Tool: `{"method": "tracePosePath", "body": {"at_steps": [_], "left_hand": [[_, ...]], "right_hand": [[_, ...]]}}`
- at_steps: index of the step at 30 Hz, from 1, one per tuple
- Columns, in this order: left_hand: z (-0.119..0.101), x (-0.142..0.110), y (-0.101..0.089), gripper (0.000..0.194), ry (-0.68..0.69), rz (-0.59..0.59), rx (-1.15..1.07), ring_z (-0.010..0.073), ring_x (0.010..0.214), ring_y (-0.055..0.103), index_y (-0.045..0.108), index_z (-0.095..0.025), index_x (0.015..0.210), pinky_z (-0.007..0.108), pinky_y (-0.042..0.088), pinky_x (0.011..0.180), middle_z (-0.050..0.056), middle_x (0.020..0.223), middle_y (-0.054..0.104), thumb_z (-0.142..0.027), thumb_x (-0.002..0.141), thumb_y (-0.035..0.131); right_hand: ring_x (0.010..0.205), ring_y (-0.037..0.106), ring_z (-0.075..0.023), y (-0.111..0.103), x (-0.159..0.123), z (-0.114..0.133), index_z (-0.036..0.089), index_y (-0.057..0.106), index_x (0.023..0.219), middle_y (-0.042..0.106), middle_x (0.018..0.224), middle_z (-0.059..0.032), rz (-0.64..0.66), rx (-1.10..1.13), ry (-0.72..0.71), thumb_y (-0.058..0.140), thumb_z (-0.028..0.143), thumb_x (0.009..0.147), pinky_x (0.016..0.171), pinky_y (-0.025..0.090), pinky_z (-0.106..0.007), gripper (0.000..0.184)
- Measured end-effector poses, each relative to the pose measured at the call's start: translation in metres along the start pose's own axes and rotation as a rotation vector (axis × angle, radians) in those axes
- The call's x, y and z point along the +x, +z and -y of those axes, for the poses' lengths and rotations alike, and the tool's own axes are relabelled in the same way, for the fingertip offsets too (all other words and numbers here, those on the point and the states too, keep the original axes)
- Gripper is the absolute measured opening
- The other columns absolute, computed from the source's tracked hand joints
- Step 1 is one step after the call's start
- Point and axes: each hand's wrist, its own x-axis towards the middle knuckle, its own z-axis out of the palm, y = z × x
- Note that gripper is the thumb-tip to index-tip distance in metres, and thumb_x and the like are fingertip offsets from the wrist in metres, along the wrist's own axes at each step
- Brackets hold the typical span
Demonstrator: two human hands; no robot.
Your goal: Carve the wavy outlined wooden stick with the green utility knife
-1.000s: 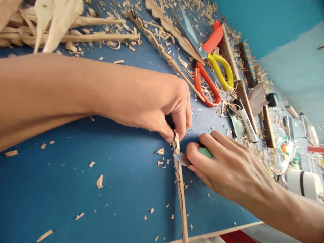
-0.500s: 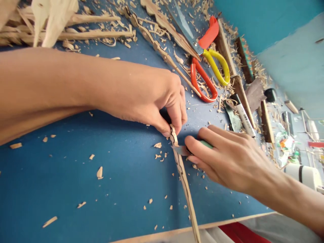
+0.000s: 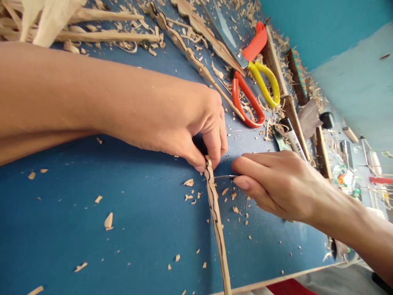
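Observation:
My left hand [image 3: 202, 127] pinches the upper end of a thin wooden stick [image 3: 217, 221] between thumb and fingers. Dark wavy lines run along the stick, and its lower end extends past the table's near edge. From the right, my right hand [image 3: 273, 180] is closed around a small knife; its handle is hidden inside the fingers. The knife blade [image 3: 224, 177] appears edge-on, a thin line with its tip at the stick's right side, just below my left fingers. Small wood chips [image 3: 188, 182] lie around the stick.
On the blue table [image 3: 76, 205] beyond my left hand lie a carved wavy stick [image 3: 187, 53], scissors [image 3: 250, 65] with red and yellow handles, and a marker [image 3: 294, 137]. Wooden pieces [image 3: 104, 37] and shavings are at the upper left. Wooden bars [image 3: 284, 94] line the right.
My right hand has rolled over, turning the blade from its flat side to edge-on, and the green handle is now hidden. The stick's lower end has shifted left in view.

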Motion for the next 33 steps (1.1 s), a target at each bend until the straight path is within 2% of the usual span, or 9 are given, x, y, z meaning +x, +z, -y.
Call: {"method": "tracePosePath", "body": {"at_steps": [7,11,14,18,21,26,30,32,33], "left_hand": [[0.003,0.000,0.001,0.014,-0.029,-0.009,-0.007,0.0157,0.099,0.075,0.090,-0.030,0.097,0.025,0.053,0.092,-0.011,0.107,0.086,-0.021,0.096,0.080],[0.000,0.000,-0.001,0.015,-0.038,-0.011,-0.033,0.0145,0.094,0.075,0.091,-0.029,0.099,0.024,0.052,0.086,-0.011,0.099,0.085,-0.019,0.098,0.081],[-0.003,0.001,-0.004,0.013,-0.066,-0.006,-0.054,0.0131,0.092,0.075,0.092,-0.028,0.098,0.023,0.052,0.089,-0.012,0.092,0.083,-0.018,0.098,0.083],[-0.007,0.004,-0.005,0.027,-0.106,0.018,-0.092,0.0102,0.088,0.076,0.092,-0.036,0.097,0.023,0.054,0.085,-0.018,0.084,0.082,-0.010,0.092,0.088],[-0.007,0.005,-0.003,0.024,-0.126,0.013,-0.105,0.0135,0.091,0.077,0.092,-0.035,0.097,0.027,0.055,0.088,-0.015,0.088,0.085,-0.012,0.092,0.087],[-0.005,0.008,-0.003,0.023,-0.120,0.029,-0.153,0.0216,0.091,0.076,0.092,-0.032,0.086,0.037,0.057,0.089,-0.006,0.082,0.084,-0.020,0.093,0.074],[-0.006,0.013,-0.007,0.021,-0.142,0.027,-0.227,0.0206,0.086,0.075,0.090,-0.033,0.077,0.034,0.057,0.091,-0.004,0.077,0.082,-0.024,0.089,0.075],[-0.008,0.015,-0.005,0.015,-0.193,-0.045,-0.281,0.0213,0.082,0.074,0.087,-0.031,0.069,0.034,0.059,0.090,-0.002,0.074,0.081,-0.028,0.083,0.082],[-0.010,0.014,-0.001,0.014,-0.232,-0.122,-0.308,0.0224,0.082,0.073,0.086,-0.030,0.068,0.035,0.061,0.089,0.000,0.074,0.081,-0.032,0.082,0.085]], "right_hand": [[0.054,0.037,-0.0149,-0.003,0.002,-0.005,0.024,0.062,0.099,0.046,0.069,0.0053,0.074,0.084,0.034,0.032,0.048,0.123,0.058,0.023,-0.035,0.045],[0.054,0.040,-0.0139,-0.005,0.006,-0.007,0.023,0.064,0.099,0.047,0.069,0.0055,0.106,0.113,0.007,0.034,0.048,0.123,0.057,0.023,-0.035,0.045],[0.052,0.039,-0.0135,-0.008,0.010,-0.009,0.023,0.065,0.099,0.048,0.066,0.0054,0.138,0.103,-0.005,0.033,0.048,0.123,0.057,0.021,-0.036,0.047],[0.053,0.047,-0.0138,-0.009,0.016,-0.013,0.024,0.069,0.106,0.062,0.072,0.0028,0.215,0.060,-0.035,0.027,0.056,0.123,0.059,0.022,-0.036,0.055],[0.056,0.050,-0.0139,-0.006,0.016,-0.013,0.023,0.069,0.107,0.068,0.079,0.0003,0.219,0.025,-0.051,0.025,0.056,0.123,0.061,0.023,-0.037,0.057],[0.055,0.044,-0.0134,-0.001,0.010,-0.010,0.022,0.067,0.101,0.056,0.071,0.0027,0.135,0.044,-0.036,0.029,0.052,0.124,0.061,0.020,-0.037,0.054],[0.055,0.042,-0.0135,-0.003,0.010,-0.006,0.021,0.066,0.098,0.052,0.070,0.0035,0.133,0.058,-0.042,0.029,0.048,0.124,0.060,0.020,-0.037,0.052],[0.055,0.042,-0.0134,-0.004,0.011,-0.004,0.021,0.065,0.099,0.052,0.071,0.0032,0.145,0.034,-0.022,0.027,0.048,0.124,0.060,0.020,-0.036,0.053],[0.054,0.040,-0.0133,-0.004,0.012,-0.003,0.021,0.065,0.099,0.052,0.071,0.0033,0.167,0.023,-0.006,0.026,0.049,0.124,0.059,0.019,-0.035,0.053]]}}
